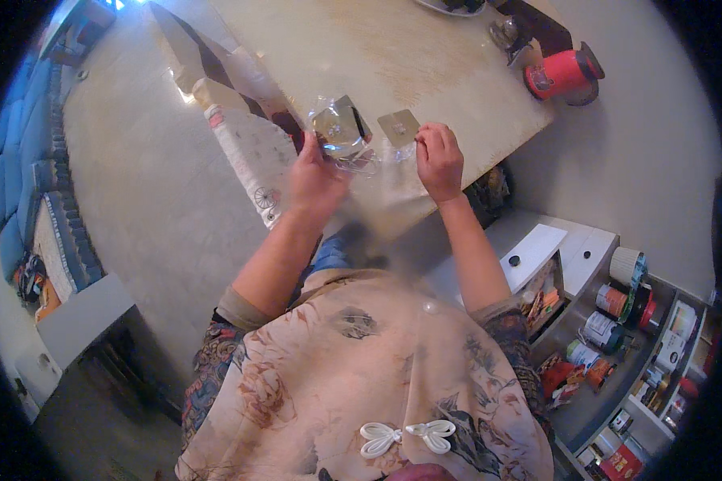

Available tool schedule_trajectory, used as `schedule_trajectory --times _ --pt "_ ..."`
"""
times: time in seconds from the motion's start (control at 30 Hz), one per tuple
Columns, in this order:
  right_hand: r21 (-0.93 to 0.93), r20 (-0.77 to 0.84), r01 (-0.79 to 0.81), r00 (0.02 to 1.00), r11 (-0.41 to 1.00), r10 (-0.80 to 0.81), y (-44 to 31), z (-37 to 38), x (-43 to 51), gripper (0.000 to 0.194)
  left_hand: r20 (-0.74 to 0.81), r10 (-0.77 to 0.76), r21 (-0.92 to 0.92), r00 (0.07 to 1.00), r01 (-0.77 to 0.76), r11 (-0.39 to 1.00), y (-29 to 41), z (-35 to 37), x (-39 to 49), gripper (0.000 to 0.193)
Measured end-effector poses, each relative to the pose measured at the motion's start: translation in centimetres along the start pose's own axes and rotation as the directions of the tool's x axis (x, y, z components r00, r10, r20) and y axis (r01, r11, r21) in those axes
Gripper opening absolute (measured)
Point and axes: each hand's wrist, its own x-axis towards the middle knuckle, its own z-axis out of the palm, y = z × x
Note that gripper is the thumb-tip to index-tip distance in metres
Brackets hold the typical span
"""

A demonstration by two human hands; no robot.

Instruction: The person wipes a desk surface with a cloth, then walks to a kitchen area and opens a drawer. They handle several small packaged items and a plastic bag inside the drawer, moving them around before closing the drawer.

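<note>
At the near side of a pale table, my left hand holds a crinkled clear plastic packet. Dark, shiny square pieces show in or against the packet; which of them lie inside I cannot tell. To the right, my right hand has its fingertips closed on the edge of a flat olive-grey square with a small mark at its middle. A gap separates this square from the packet. What the fingers of my left hand do beneath the packet is partly hidden.
A red container with dark ends lies near the table's far right edge by the wall. A printed cloth hangs at the left side. White drawers and shelves with jars stand at right; a blue sofa is far left.
</note>
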Motion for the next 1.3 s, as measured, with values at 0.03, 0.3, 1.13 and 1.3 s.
schedule_trajectory --times 0.03,0.3,1.13,1.3 --pt "0.010 0.022 -0.013 1.000 1.000 0.012 -0.1 0.5 0.4 0.015 0.014 0.006 0.006 1.000 -0.006 1.000 0.0 -0.1 0.0 0.047" --pt "0.014 -0.049 -0.131 0.990 0.991 0.131 -3.9 -3.5 2.1 0.018 -0.016 0.032 0.085 0.999 -0.031 0.996 -0.1 0.5 -0.2 0.047" --pt "0.025 0.755 -0.274 0.636 0.962 0.162 -6.7 -4.9 7.0 0.012 0.013 0.062 0.229 0.998 -0.063 0.971 -0.1 1.2 0.4 0.044" --pt "0.143 0.650 -0.344 0.740 0.928 0.174 -6.2 -5.5 7.0 0.012 0.002 -0.039 0.268 0.999 0.037 0.963 0.1 1.1 0.1 0.048"
